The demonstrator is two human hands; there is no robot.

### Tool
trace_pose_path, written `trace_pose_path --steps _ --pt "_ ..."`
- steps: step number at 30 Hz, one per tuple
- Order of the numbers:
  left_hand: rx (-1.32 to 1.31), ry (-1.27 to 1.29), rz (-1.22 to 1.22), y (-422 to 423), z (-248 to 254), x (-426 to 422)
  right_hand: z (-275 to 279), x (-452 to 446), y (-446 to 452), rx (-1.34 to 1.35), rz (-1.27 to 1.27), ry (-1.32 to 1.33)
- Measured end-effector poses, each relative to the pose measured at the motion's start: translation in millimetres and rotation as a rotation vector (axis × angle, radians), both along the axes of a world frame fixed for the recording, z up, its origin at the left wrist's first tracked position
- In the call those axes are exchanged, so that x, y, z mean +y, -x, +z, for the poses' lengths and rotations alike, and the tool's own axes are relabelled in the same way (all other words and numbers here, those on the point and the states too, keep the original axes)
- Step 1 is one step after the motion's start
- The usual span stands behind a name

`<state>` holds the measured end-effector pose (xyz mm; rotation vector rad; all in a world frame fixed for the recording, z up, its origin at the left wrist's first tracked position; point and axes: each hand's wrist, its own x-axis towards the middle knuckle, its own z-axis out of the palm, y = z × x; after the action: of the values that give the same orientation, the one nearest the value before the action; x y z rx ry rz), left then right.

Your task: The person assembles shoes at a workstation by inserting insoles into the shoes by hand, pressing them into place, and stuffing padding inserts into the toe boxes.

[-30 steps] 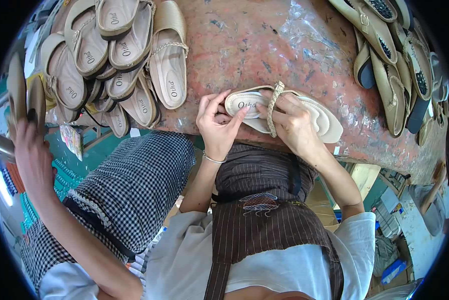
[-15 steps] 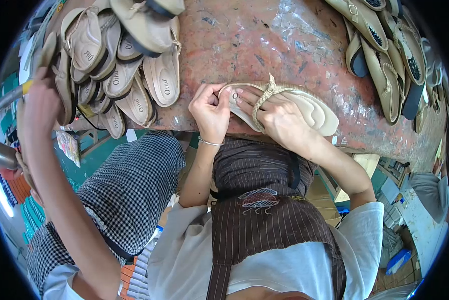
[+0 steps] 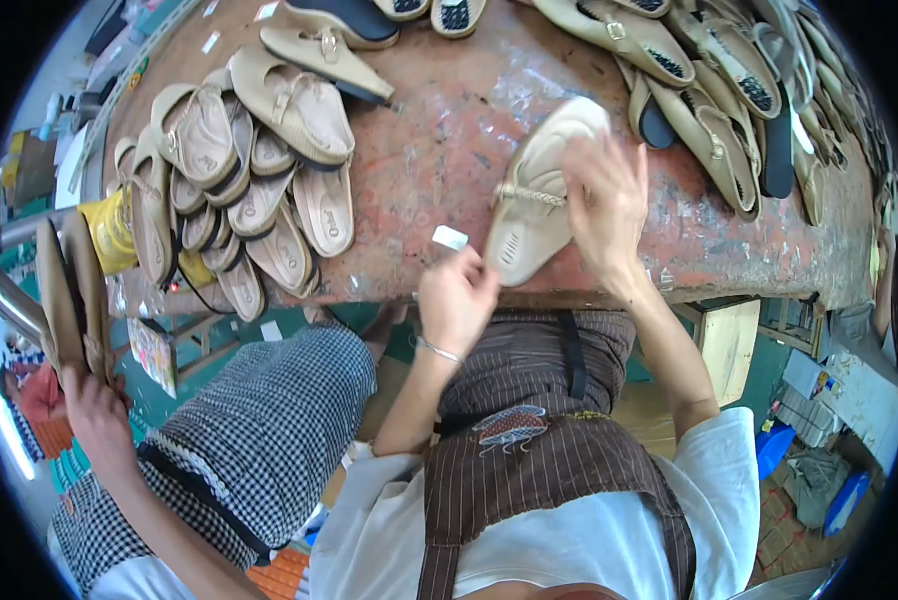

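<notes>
A tan sandal (image 3: 535,222) with a braided strap lies on the worn red table in front of me, its heel towards the table's near edge. Beside that heel, my left hand (image 3: 456,307) pinches a small white tag (image 3: 450,237) between closed fingers. My right hand (image 3: 607,200) is slightly blurred at the sandal's right side, its fingers spread and partly covering the strap and forefoot. Whether it touches the sandal I cannot tell.
Sandals (image 3: 326,208) are piled on the table (image 3: 424,120) at the left, and more tan shoes (image 3: 714,140) at the right. At the far left a co-worker's hand (image 3: 99,420) holds a pair of sandals (image 3: 67,300).
The sandal in front has turned upright, toe away from me. My right hand has moved up and right off the strap. A white tag has appeared at my left hand. The view has shifted.
</notes>
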<state>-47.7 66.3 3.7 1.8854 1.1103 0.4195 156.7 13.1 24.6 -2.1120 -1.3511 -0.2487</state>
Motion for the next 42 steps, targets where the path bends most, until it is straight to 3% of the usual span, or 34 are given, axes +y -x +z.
trace_pose_path --steps 2,3,5,6,8,9,10,12,16,20,23,24,26,30,32,34,35,36,37,38,39,40,42 --pt "0.094 -0.281 -0.059 -18 17 -27 4 22 -15 -0.107 -0.249 -0.037" --pt "0.130 -0.445 -0.076 -24 18 -37 8 26 -21 -0.123 -0.254 -0.065" --pt "0.071 -0.559 -0.164 -34 22 -47 17 33 -33 0.662 -0.040 -0.075" --pt "0.000 -0.569 -0.209 -40 19 -52 23 30 -34 0.655 -0.037 -0.086" --pt "0.050 -0.613 -0.273 -58 17 -48 45 17 -26 0.679 0.053 0.204" --pt "0.102 -0.650 -0.335 -68 16 -46 36 4 -17 0.506 0.186 0.024" --pt "0.282 -0.523 -0.375 -72 -7 -49 33 -9 -4 0.417 0.221 -0.027" --pt "0.279 -0.620 -0.431 -79 -19 -44 22 -38 14 0.140 0.295 0.139" --pt "0.281 -0.636 -0.426 -82 -22 -47 -7 -48 34 0.235 0.228 0.206" --pt "0.400 -0.611 -0.485 -73 -21 -52 -20 1 15 0.051 0.185 0.154" --pt "0.206 -0.495 -0.409 -67 -17 -62 -9 27 -2 0.107 0.199 0.471" --pt "0.211 -0.495 -0.401 -67 -17 -63 -9 25 0 0.107 0.207 0.470" --pt "0.240 -0.578 -0.403 -67 -22 -64 -10 11 11 -0.008 0.174 0.224" --pt "0.365 -0.654 -0.498 -65 -33 -67 -29 -9 21 -0.128 0.194 0.311" --pt "0.365 -0.577 -0.517 -67 -24 -64 -10 18 9 -0.145 0.140 0.281" --pt "0.291 -0.523 -0.435 -68 -18 -61 12 41 -2 0.101 0.185 0.752" --pt "0.371 -0.558 -0.456 -68 -17 -65 7 36 -2 0.058 0.206 0.697" --pt "0.412 -0.535 -0.481 -66 -32 -72 -20 19 -4 -0.036 0.200 0.482" --pt "0.202 -0.534 -0.370 -62 -28 -67 -45 5 3 -0.112 0.218 0.241" --pt "0.448 -0.384 -0.499 -67 -34 -73 -25 -1 20 -0.118 0.167 0.272" --pt "0.419 -0.499 -0.359 -75 -55 -79 -28 -8 25 -0.142 0.219 0.306" --pt "0.561 -0.680 -0.341 -74 -61 -88 -32 -16 29 -0.075 0.231 0.353" --pt "0.432 -0.414 -0.505 -64 -20 -75 -34 -2 16 -0.126 0.243 0.443"
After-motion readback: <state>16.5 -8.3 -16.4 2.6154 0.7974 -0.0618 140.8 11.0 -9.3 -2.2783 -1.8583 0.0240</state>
